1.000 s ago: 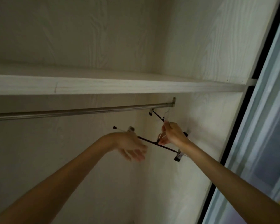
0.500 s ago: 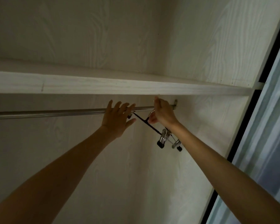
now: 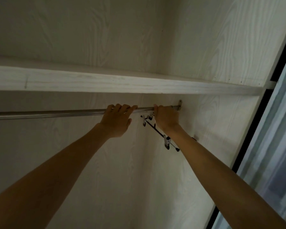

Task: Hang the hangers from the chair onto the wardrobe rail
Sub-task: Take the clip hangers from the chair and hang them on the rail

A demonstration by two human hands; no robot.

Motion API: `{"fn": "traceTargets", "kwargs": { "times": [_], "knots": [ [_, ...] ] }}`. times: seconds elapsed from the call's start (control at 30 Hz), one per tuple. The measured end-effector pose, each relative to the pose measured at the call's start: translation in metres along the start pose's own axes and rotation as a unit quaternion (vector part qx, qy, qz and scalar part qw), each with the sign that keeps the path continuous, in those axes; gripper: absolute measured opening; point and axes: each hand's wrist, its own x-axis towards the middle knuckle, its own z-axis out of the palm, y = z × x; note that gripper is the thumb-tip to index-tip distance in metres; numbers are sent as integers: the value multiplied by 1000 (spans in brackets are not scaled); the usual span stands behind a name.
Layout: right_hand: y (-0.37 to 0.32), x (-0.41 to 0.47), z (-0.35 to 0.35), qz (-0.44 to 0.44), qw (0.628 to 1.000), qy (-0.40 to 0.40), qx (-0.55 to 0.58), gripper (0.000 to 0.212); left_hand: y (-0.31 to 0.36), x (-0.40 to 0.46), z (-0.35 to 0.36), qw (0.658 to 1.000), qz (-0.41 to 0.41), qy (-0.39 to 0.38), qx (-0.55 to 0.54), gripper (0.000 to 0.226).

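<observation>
Both arms are stretched up into the wardrobe, right under the shelf. The left hand is on the rail, fingers curled over the top of the bar and sitting close together, thumb out to the side underneath. The right hand is up against the rail too, near the bracket at the right wall, fist-like with the fingers wrapped round. It's got the top of the hangers in there, but I can't tell if the hook is actually over the bar or only held against it, the hand covers that bit.

The hangers are the black clip type, hanging tilted below the right hand, bar running down to the right behind the wrist. Metal clips show at both ends, one pair near the rail, another lower down by the forearm. A glass door runs down the right edge.
</observation>
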Motion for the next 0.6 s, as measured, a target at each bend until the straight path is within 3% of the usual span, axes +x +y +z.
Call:
{"fn": "traceTargets", "kwargs": {
  "times": [0.13, 0.27, 0.37, 0.6],
  "knots": [
    [15, 4, -6, 12, 997, -5, 72, 42, -5, -5, -7, 999, 11, 19, -24, 53],
    [32, 5, -12, -113, 988, 72, 77, 34, -10, -15, -12, 995, -41, 90, 17, 43],
    [33, 14, -3, -189, 981, 24, 28, 37, 0, -16, -10, 992, -84, 90, 36, 43],
    [58, 20, -5, -199, 980, 12, 21, 38, 24, -21, -6, 987, -130, 88, 23, 43]
  ]
}}
